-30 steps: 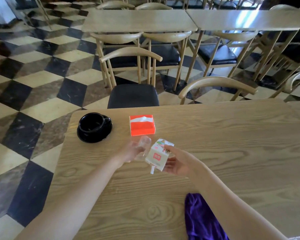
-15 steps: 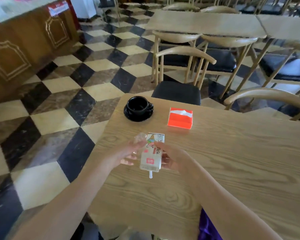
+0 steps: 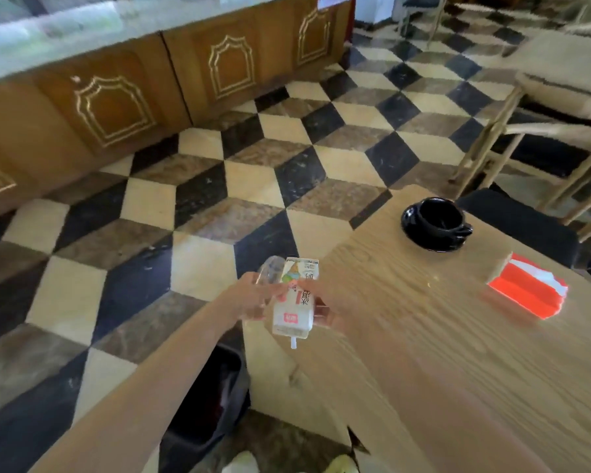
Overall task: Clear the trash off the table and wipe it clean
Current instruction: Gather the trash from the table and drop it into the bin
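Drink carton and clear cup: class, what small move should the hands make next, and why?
Probably swing both down over the dark bin beside the table. The left hand holds the clear cup, the right hand grips the drink carton at the table's edge, and the bin sits open just below the left forearm.

Head view, down over table edge (image 3: 321,370)
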